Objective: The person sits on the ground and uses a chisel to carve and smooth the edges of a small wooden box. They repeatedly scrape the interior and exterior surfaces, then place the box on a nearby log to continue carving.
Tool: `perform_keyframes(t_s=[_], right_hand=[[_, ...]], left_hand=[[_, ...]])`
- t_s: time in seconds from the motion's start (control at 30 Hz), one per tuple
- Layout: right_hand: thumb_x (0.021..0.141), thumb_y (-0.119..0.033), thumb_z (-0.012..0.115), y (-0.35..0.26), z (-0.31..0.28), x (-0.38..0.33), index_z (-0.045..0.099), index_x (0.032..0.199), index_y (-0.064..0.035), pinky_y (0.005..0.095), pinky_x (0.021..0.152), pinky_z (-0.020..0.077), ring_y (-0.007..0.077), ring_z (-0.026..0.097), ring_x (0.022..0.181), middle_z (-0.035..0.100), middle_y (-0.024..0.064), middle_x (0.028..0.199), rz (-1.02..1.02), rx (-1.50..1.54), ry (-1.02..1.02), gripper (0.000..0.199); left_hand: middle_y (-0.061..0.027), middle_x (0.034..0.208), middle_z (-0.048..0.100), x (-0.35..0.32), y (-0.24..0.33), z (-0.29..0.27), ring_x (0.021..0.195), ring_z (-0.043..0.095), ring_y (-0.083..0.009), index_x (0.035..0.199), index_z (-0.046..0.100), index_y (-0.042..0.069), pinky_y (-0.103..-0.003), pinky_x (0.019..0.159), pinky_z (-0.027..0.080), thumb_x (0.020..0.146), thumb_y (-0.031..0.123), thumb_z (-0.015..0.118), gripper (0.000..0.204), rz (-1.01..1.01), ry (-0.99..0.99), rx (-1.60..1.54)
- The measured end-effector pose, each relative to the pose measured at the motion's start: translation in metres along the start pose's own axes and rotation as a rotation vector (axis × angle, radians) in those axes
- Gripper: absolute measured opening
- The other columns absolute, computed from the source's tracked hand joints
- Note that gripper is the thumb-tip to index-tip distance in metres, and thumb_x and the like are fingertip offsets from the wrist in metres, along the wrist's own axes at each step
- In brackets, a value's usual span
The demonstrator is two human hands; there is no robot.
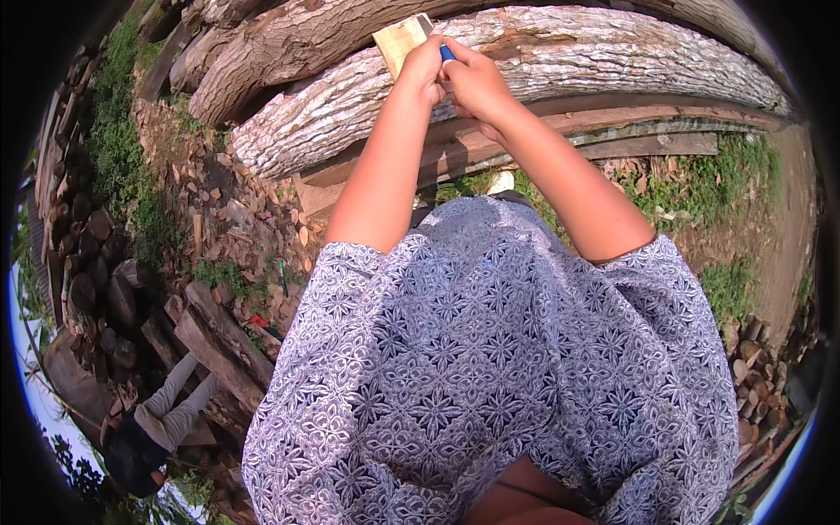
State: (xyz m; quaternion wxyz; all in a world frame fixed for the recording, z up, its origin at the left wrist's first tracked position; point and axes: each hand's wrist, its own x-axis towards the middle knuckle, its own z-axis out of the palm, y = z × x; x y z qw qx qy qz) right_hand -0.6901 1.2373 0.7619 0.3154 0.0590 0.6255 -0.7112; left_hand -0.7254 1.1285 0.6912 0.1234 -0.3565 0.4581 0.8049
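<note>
Both my arms reach forward over a rough-barked log [324, 122]. My left hand [423, 72] is closed at the right edge of a pale, flat-sided wooden block [398, 45], which stands tilted above the log. Close beside it, my right hand [479, 86] is wrapped round a blue-handled tool [447, 53]. Only a short blue part shows between the hands; the tool's working end is hidden, so its kind is unclear. The two hands nearly touch, and the left fingers are partly out of sight.
More thick logs [271, 52] lie beyond, and planks [647, 146] run along the near side. On the leafy ground to the left are a red-handled item [262, 325] and a thin green one [283, 276]. Another person [157, 424] is at lower left near stacked wood [87, 262].
</note>
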Motion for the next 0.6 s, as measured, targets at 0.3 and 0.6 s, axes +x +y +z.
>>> perform_keyframes(t_s=[0.3, 0.6], right_hand=[[0.099, -0.011, 0.045, -0.005, -0.007, -0.05, 0.034, 0.158, -0.01, 0.0269, 0.043, 0.0302, 0.0058, 0.038, 0.05, 0.055, 0.0012, 0.086, 0.067, 0.029, 0.049, 0.06], [0.099, -0.011, 0.044, -0.011, -0.02, -0.043, 0.027, 0.161, -0.0137, 0.0266, 0.044, 0.0321, 0.006, 0.037, 0.051, 0.052, 0.001, 0.096, 0.125, 0.06, -0.046, 0.065]], left_hand=[[-0.0012, 0.068, 0.056, -0.001, -0.023, -0.012, 0.049, 0.051, -0.0124, 0.086, 0.052, 0.012, -0.027, 0.039, 0.038, 0.091, 0.03, 0.056, 0.019, 0.09, -0.137, -0.024], [-0.0034, 0.075, 0.061, -0.016, -0.025, -0.001, 0.065, 0.057, -0.0127, 0.085, 0.064, 0.003, -0.031, 0.059, 0.045, 0.087, 0.025, 0.061, 0.022, 0.184, -0.011, -0.032]])
